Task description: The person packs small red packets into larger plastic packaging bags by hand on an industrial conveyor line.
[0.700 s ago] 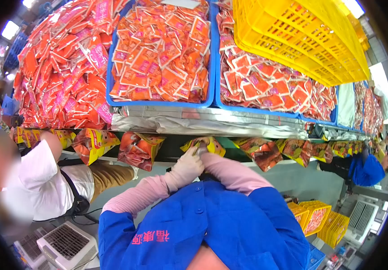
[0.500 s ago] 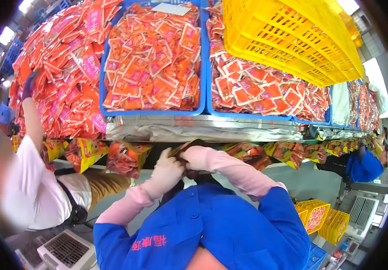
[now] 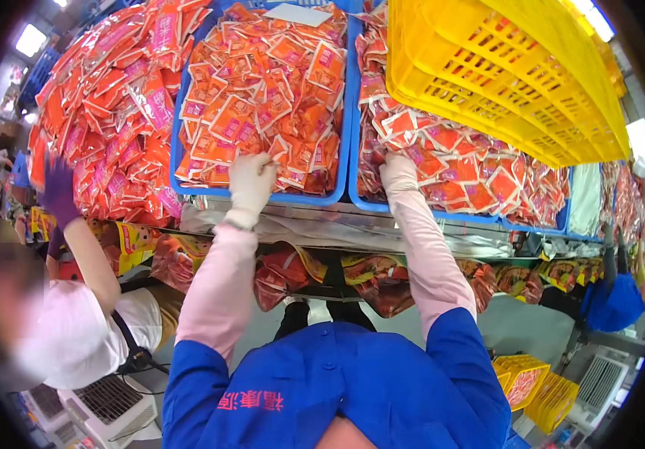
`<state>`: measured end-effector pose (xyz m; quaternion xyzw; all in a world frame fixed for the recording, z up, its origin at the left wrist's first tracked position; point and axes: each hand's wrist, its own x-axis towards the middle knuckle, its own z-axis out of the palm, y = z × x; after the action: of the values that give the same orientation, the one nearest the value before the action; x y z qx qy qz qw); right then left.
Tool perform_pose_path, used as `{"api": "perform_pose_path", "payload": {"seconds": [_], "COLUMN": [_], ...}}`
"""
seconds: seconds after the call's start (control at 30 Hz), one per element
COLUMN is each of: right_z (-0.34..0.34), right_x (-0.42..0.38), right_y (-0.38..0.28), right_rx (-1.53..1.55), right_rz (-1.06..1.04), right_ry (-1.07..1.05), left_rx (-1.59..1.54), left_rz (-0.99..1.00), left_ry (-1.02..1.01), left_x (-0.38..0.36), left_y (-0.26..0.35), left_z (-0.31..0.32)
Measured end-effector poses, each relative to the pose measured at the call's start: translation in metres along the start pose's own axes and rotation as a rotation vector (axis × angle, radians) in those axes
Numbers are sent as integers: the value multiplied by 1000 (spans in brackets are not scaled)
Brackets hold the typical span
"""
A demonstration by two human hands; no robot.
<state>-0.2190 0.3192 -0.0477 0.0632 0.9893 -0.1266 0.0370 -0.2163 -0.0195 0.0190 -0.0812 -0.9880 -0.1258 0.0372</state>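
My left hand (image 3: pixel 251 185), in a white glove, reaches over the front rim of a blue crate (image 3: pixel 263 196) full of orange sachets (image 3: pixel 244 97). Its fingers are curled together against the sachets; whether one is pinched between them is hidden. My right hand (image 3: pixel 398 173), gloved too, is at the left front corner of the neighbouring blue crate (image 3: pixel 367 203), among red-and-white sachets (image 3: pixel 461 168). Those fingers are drawn together, and what they hold, if anything, cannot be made out. Below my forearms, open bags (image 3: pixel 281 275) hang in a row along the line, one more bag (image 3: pixel 377 278) between them.
A tilted yellow crate (image 3: pixel 509 82) overhangs the right-hand sachets. To the left rises a large heap of red packets (image 3: pixel 117 112), where a co-worker's purple-gloved hand (image 3: pixel 59 191) reaches. Further yellow crates (image 3: pixel 551 400) stand low on the right. Another person in blue (image 3: pixel 614 299) is at far right.
Both my hands have left the dark bag at my chest and moved forward and apart, one to each blue crate. The co-worker's hand has come down off the packet heap.
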Motion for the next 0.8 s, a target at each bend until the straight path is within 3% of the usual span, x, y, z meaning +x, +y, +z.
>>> {"api": "perform_pose_path", "payload": {"seconds": [0.07,0.1,0.13,0.17,0.2,0.27,0.33,0.37,0.4,0.43,0.47,0.5,0.53,0.57,0.6,0.67,0.73,0.8], "right_z": [-28,-28,-55,-87,-101,-124,-129,-126,-110,-106,-100,-76,-73,-71,-68,-35,106,102], "right_x": [-28,-35,-57,-77,-100,-143,-179,-200,-217,-227,-237,-247,-244,-245,-247,-239,-223,-217], "right_y": [9,21,9,0,-2,-16,-46,-41,-43,-50,-62,-58,-64,-75,-88,-112,-105,-110], "right_rx": [230,516,996,1215,1657,2073,2018,1926,1634,1316,966,533,215,-1,-219,-303,-170,-109], "right_rz": [-158,-210,-32,157,239,258,362,289,228,117,-235,-394,-427,-445,-458,-374,-267,-386], "right_ry": [259,379,266,212,107,-3,-23,-342,-456,-534,-401,-273,-587,-718,-844,-1025,-926,-753], "left_rx": [-1095,-1159,-1228,-1249,-1266,-1122,-801,-629,-452,-382,-311,-309,-207,-97,-93,-177,-249,-188], "left_rz": [-207,-194,-184,24,229,669,859,884,876,778,677,670,835,995,988,1024,1023,1019], "left_ry": [-103,-181,-257,-318,-373,-341,-200,-197,-258,-174,-97,-92,-188,-282,-279,-256,-165,-198], "left_x": [-40,-62,-83,-107,-128,-157,-178,-185,-188,-192,-197,-199,-201,-201,-202,-199,-192,-194], "left_y": [4,22,40,53,64,87,105,108,107,109,108,97,78,66,61,53,65,64], "left_z": [-29,-57,-79,-85,-88,-65,-38,-19,-6,-7,-9,-9,-8,-5,-1,1,-7,-3]}}
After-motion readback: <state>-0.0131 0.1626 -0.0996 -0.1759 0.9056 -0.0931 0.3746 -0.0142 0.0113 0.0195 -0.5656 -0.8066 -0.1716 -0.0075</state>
